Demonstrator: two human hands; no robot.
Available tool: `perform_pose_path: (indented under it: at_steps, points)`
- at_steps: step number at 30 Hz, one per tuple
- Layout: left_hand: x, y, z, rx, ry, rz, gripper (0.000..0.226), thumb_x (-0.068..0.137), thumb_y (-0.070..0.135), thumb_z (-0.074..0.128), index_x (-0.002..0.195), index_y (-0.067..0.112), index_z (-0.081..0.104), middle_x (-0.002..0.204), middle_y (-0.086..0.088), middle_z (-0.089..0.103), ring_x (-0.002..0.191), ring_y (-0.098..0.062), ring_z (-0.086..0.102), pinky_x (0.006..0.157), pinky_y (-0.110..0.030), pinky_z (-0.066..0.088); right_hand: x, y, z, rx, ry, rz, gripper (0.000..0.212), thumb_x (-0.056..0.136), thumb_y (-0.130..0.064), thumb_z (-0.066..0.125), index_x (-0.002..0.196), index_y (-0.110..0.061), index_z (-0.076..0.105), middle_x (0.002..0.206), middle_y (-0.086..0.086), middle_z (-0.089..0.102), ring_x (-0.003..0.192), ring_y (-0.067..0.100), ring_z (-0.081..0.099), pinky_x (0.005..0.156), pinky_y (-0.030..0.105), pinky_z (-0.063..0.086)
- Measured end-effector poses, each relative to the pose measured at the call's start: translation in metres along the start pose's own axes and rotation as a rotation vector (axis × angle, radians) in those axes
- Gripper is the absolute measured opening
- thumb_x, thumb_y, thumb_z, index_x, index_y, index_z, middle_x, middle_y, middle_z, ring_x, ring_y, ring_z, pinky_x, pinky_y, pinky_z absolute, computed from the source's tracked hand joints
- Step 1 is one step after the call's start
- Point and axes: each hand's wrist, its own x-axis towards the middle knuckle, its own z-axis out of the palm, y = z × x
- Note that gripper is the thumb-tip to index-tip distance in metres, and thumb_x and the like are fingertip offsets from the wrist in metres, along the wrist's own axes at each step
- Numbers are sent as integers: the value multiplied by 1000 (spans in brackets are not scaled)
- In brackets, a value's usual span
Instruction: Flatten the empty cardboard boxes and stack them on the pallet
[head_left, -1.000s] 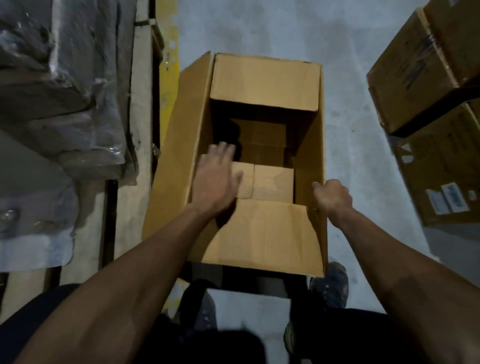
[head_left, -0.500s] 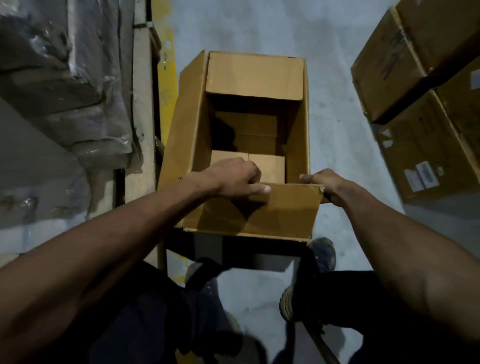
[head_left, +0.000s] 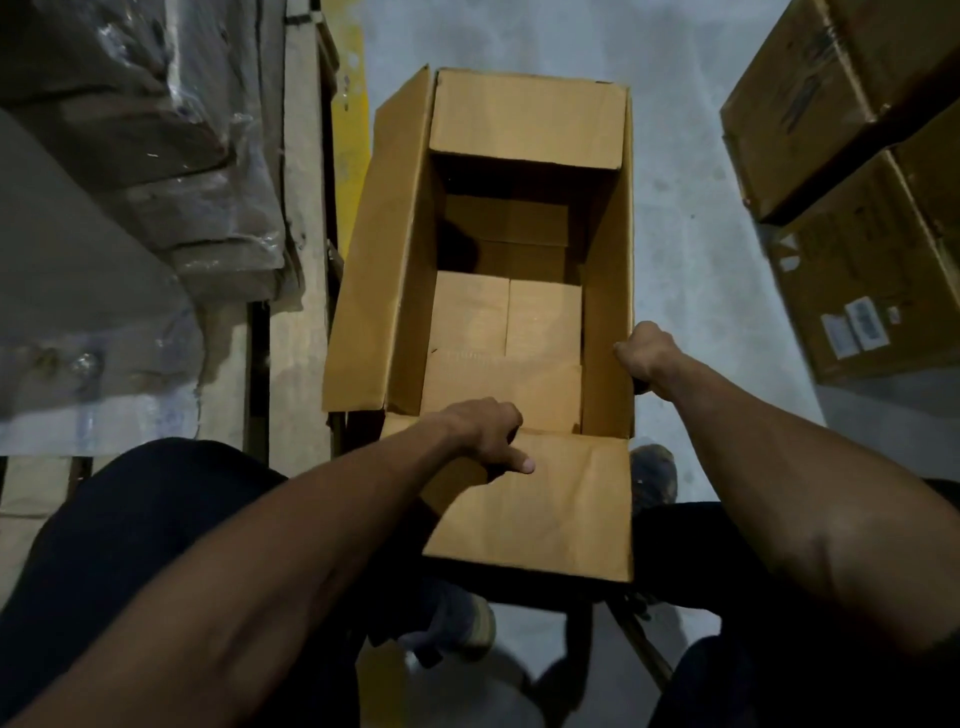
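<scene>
Far left: I see wrapped goods (head_left: 130, 156) under clear plastic film, resting on a wooden pallet (head_left: 298, 291) whose pale boards run from near to far. Just right of the pallet, a yellow floor stripe (head_left: 353, 130) shows on the grey concrete floor (head_left: 685, 270).

Centre: the open cardboard box (head_left: 608, 291) stands upright on the floor, its mouth toward my camera. Its left flap (head_left: 374, 260) stands raised beside the pallet edge; its far flap (head_left: 527, 122) folds inward over the opening; its near flap (head_left: 545, 509) folds outward toward my legs. Inside, the bottom flaps (head_left: 506, 317) lie partly loose, with a dark gap beyond them at the far end.

My left hand (head_left: 488, 434) grasps the box at the crease of the near flap, fingers curled over the edge into the box, thumb pressed flat on the flap's outer face. My right hand (head_left: 644, 353) is clenched around the top edge of the right wall, fingers wrapped over the rim.

Near: my dark trousers (head_left: 130, 519) and one shoe (head_left: 654, 473), just right of the near flap.

Right: stacked closed cartons (head_left: 831, 130), well apart from the open box, the lower carton bearing white labels (head_left: 857, 322).
</scene>
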Motion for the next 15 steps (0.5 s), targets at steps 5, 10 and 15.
perform_pose_path:
  at_steps: [5,10,15]
  points:
    - [13,-6,5,2,16,51,59,91,58,60,129,13,52,116,-5,60,101,-22,57,87,-38,51,9,2,9,-51,51,4,12,107,-18,42,106,-9,50,104,16,57,93,36,62,82,45,57]
    - [19,-7,5,68,42,72,54,90,59,60,122,15,55,111,-3,61,96,-20,56,74,-33,46,14,5,14,-60,159,-8,9,105,-16,46,101,-9,50,98,14,55,85,30,56,75,38,49]
    - [22,-6,-6,3,50,64,62,89,57,63,132,13,52,118,-5,61,104,-23,58,91,-42,52,24,4,10,-16,271,-8,11,104,-15,48,105,-6,55,100,14,55,85,28,55,72,36,47]
